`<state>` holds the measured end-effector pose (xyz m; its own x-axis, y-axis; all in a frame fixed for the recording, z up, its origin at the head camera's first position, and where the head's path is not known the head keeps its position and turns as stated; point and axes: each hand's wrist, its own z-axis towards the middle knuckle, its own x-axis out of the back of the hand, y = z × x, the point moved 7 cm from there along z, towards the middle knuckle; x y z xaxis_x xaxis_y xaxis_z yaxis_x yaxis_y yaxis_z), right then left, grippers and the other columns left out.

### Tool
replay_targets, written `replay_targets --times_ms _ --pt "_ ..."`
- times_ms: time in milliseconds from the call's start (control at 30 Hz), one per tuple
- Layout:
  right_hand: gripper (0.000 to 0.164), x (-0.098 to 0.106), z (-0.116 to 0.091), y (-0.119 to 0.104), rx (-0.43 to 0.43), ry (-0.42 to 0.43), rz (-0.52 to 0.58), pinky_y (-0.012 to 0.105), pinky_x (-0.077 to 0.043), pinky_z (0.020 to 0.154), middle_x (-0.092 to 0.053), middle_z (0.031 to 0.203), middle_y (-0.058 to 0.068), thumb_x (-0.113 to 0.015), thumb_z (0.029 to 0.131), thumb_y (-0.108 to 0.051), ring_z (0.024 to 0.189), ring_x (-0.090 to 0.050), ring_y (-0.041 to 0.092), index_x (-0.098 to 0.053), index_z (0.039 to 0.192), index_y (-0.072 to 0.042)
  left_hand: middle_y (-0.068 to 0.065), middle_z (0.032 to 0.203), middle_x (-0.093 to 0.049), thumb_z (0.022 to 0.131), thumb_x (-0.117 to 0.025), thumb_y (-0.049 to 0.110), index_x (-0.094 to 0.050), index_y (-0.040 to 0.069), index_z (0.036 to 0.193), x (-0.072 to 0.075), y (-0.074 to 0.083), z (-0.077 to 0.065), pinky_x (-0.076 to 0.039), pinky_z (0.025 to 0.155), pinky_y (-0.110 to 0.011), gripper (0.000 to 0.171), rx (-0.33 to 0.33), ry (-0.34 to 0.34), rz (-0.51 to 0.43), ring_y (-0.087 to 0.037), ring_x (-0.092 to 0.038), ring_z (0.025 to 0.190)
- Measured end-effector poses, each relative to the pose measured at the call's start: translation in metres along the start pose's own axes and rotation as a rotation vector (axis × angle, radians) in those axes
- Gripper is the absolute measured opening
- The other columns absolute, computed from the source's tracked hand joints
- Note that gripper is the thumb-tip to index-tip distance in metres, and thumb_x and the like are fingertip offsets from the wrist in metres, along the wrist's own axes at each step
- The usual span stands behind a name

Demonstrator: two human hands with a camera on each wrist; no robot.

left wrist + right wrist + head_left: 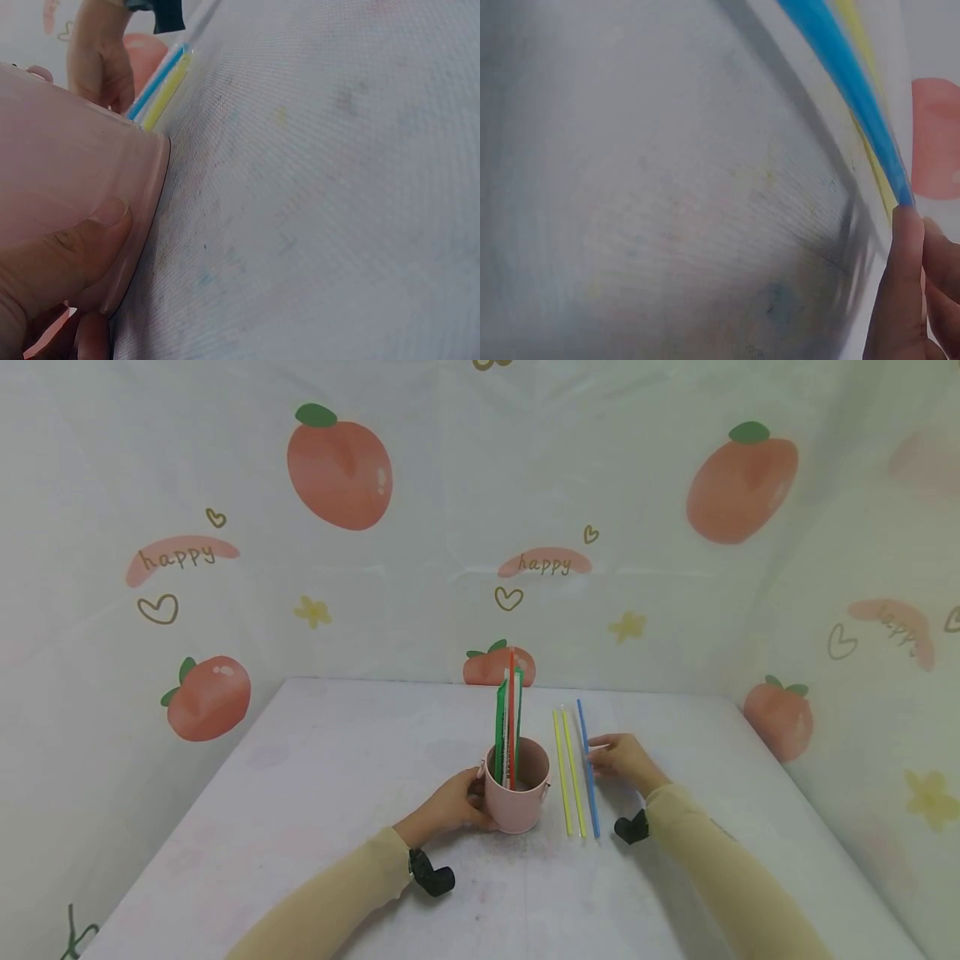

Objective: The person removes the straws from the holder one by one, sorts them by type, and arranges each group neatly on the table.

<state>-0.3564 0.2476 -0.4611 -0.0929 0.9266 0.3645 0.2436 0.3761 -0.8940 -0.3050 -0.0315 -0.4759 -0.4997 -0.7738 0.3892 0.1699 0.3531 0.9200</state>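
Observation:
A small pink bucket (513,810) stands on the table, and my left hand (450,802) grips its left side, thumb low on the wall. Several long thin green, white and red sticks (508,727) lean upright inside; their lower ends are partly hidden by the rim. To the right of the bucket, my right hand (622,762) pinches a long blue straw (588,768) between thumb and fingertips. In the right wrist view, a gap separates the blue straw (855,82) from its shadow. Two yellow straws (567,777) in clear wrapping lie parallel just left of it.
A white cloth covers the table (337,777). Behind it and at the sides hang white sheets (435,485) printed with red fruit, hearts and flowers. Black wrist cameras sit on both sleeves, close to the table top.

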Motion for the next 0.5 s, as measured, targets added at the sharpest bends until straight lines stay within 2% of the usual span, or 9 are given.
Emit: replay_targets --times_ms 200,367,500 --pt "0.044 -0.0016 0.0059 0.008 -0.07 0.021 -0.025 0.027 -0.056 0.063 -0.06 0.094 0.015 -0.063 0.084 0.0 0.065 -0.061 0.013 -0.05 0.125 0.007 -0.005 0.118 -0.058 0.063 -0.083 0.005 -0.044 0.01 0.134 -0.0008 0.0005 -0.0001 -0.047 0.092 -0.035 0.081 0.016 0.002 -0.01 -0.021 -0.054 0.11" --pt "0.043 -0.0025 0.0092 0.0102 -0.089 0.025 -0.032 0.027 -0.056 0.062 -0.064 0.088 0.012 -0.062 0.085 0.001 0.062 -0.062 0.012 -0.05 0.125 0.008 -0.005 0.119 -0.058 0.063 -0.083 0.005 -0.045 0.01 0.133 -0.0011 0.0018 -0.0012 -0.047 0.092 -0.035 0.08 0.018 0.006 -0.002 -0.021 -0.054 0.11" --pt "0.042 -0.0039 0.0087 0.0096 -0.095 0.016 -0.041 0.027 -0.056 0.063 -0.063 0.092 0.013 -0.061 0.085 0.002 0.063 -0.062 0.012 -0.049 0.125 0.008 -0.006 0.118 -0.058 0.064 -0.083 0.005 -0.044 0.008 0.133 -0.0008 0.0015 -0.0014 -0.047 0.092 -0.036 0.08 0.01 0.007 0.002 -0.021 -0.054 0.109"
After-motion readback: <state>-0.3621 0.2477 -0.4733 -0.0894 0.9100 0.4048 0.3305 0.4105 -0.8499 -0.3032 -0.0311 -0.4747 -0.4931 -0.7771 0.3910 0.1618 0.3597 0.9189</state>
